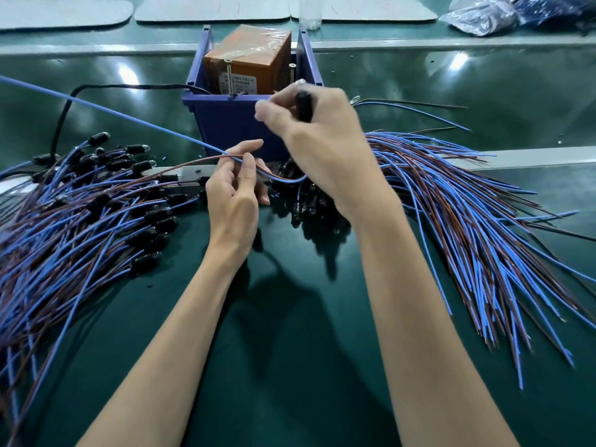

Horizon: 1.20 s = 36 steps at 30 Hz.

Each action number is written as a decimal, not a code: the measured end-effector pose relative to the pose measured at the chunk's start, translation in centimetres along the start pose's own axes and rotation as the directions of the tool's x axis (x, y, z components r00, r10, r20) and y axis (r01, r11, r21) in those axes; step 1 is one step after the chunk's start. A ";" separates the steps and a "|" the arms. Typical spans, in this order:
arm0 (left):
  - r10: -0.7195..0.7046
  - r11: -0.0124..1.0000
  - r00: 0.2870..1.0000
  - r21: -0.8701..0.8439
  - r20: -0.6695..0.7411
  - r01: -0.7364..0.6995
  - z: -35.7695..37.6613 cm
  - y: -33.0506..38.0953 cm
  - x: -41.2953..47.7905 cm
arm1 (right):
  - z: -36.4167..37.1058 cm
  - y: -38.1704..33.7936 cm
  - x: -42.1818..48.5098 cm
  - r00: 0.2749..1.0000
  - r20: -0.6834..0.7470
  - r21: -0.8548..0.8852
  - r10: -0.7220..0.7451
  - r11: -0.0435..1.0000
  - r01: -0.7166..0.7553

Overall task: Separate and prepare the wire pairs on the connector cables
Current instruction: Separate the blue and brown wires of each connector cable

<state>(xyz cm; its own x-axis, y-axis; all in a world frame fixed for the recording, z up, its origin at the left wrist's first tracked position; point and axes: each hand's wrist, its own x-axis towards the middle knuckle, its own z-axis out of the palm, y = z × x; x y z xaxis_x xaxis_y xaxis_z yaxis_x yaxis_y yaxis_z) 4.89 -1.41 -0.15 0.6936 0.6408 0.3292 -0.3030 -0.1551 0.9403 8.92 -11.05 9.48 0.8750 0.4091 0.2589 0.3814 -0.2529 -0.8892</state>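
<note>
Right now the right hand (pixel 319 133) grips a black cylindrical plastic connector (pixel 303 104) above the dark green surface (pixel 290 317), toward its far edge. The left hand (pixel 232 195), just nearer, pinches its two leads between thumb and fingers (pixel 248 146). From that pinch the thin blue wire (pixel 129 119) runs long toward the far left edge and the thin brown wire (pixel 193 164) bows leftward, so splitting them likely falls to the left hand.

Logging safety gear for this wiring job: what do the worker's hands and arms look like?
The left hand and right hand are bare: no gloves or rings show. The forearms are bare too, with no sleeve, watch or wristband in view. One right fingernail looks long and pale.
</note>
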 end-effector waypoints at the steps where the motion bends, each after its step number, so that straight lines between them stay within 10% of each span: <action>1: -0.006 1.000 1.000 -0.004 -0.014 0.006 0.0 -0.1 0.1 | 0.3 -0.1 -0.1 0.999 0.047 -0.013 0.005 1.000 -0.005; 9: -0.030 0.999 0.999 -0.045 0.030 0.031 -0.3 -0.8 0.3 | 3.1 -0.3 -1.1 0.974 0.208 -0.181 0.086 0.982 -0.049; 36: -0.005 0.996 0.995 -0.088 0.096 0.014 -0.2 -0.7 0.2 | 2.0 1.1 -0.7 0.995 0.061 -0.436 0.077 0.899 -0.043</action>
<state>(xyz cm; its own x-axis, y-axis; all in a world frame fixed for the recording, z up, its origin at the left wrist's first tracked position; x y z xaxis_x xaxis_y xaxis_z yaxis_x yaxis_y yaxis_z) 5.09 -0.99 -0.78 0.7545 0.5667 0.3312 -0.3501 -0.0794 0.9334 8.14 -9.84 7.56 0.8818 0.4415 0.1659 0.4354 -0.6269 -0.6461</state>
